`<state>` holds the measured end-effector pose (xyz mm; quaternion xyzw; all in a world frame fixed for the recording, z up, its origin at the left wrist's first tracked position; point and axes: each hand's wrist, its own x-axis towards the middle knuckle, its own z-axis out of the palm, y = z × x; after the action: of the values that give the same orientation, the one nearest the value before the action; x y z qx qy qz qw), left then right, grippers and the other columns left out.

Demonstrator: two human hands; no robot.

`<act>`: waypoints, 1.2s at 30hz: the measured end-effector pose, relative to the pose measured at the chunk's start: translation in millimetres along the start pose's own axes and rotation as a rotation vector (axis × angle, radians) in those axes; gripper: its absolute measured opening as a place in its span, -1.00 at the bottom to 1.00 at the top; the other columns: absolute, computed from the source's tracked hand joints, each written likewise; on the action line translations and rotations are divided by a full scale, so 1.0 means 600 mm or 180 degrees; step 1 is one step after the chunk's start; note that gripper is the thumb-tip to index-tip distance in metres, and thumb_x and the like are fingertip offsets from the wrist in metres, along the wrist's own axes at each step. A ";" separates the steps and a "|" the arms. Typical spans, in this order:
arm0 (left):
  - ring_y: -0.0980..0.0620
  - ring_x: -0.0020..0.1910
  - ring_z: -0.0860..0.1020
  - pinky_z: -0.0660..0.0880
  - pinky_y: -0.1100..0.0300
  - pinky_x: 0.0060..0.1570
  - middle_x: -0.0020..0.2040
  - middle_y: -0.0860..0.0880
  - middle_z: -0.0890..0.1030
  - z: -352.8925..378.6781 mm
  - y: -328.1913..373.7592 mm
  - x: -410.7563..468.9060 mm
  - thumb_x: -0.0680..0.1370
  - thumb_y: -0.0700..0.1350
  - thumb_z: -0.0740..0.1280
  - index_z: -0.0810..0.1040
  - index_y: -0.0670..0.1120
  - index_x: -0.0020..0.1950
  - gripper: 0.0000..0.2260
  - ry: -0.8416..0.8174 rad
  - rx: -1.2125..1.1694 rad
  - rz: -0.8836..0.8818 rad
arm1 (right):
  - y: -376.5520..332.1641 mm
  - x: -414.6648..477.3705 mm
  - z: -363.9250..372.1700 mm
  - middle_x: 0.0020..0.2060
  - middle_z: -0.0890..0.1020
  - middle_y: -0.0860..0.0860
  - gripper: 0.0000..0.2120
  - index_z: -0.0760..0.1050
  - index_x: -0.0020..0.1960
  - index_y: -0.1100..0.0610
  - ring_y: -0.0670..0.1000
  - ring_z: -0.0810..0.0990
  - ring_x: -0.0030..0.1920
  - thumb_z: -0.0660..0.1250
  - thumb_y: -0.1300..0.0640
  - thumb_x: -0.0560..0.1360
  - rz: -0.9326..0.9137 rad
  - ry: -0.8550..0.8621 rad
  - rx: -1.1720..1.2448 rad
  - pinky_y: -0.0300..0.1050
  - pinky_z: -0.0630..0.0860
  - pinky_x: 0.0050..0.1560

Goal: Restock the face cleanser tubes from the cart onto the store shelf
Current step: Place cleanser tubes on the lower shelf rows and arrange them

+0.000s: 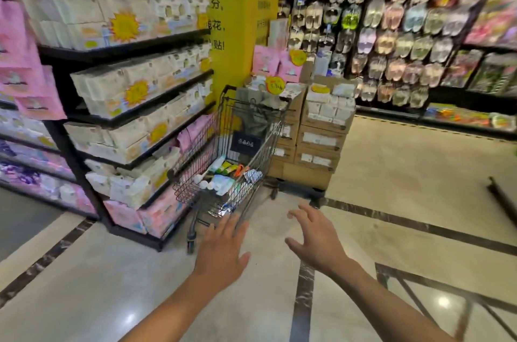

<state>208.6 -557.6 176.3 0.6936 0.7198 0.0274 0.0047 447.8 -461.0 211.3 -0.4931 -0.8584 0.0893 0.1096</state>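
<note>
Our two bare forearms reach out from 6 o'clock over the tiled floor (405,174). Our left hand (223,252) has its grip released, fingers straight and close together, tips at the near end of the cart (193,143); we cannot tell whether they touch it. Our right hand (319,241), just beside at 5 o'clock, is likewise released, fingers spread and lightly bent, holding nothing.

At 12 o'clock the face cleanser tubes (223,171) lie jumbled in the cart's basket. The black store shelf (126,48) stands at 10 o'clock and stacked cardboard boxes (319,143) at 1 o'clock.

We judge no tube of this load placed yet: none is in hand. Picking, carrying and shelving all remain, and we cannot tell which shelf they belong on.
</note>
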 end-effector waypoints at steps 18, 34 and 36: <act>-0.11 0.67 -0.13 -0.04 -0.14 0.61 0.70 -0.04 -0.08 0.124 -0.046 0.573 0.67 0.21 0.13 -0.05 0.06 0.69 -0.34 -0.0654 -0.0146 0.0213 | 0.250 0.459 0.089 0.53 0.33 0.01 -0.38 0.33 0.51 -0.07 0.08 0.30 0.52 0.32 -0.19 0.49 0.0437 -0.0592 0.0030 0.07 0.31 0.48; -0.21 0.61 0.21 0.25 -0.23 0.51 0.63 -0.12 0.27 0.191 -0.260 0.870 0.55 0.16 0.30 0.30 0.02 0.61 -0.36 -0.0668 -0.0447 -0.1245 | 0.254 1.023 0.209 0.49 0.34 0.03 -0.39 0.35 0.49 -0.06 0.14 0.33 0.48 0.25 -0.20 0.48 -0.1065 -0.1420 -0.0204 0.09 0.36 0.43; -0.23 0.58 0.29 0.34 -0.25 0.46 0.60 -0.13 0.33 0.211 -0.305 0.880 0.52 0.15 0.37 0.36 0.01 0.58 -0.35 -0.0641 -0.0448 -0.1379 | 0.225 1.073 0.242 0.46 0.38 0.05 -0.43 0.42 0.44 -0.02 0.17 0.38 0.44 0.26 -0.16 0.47 -0.1150 -0.1522 -0.0168 0.10 0.39 0.39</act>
<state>11.6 -32.5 58.0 0.5203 0.8439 0.0066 0.1305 204.0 157.5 101.1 -0.3000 -0.9357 0.1596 -0.0944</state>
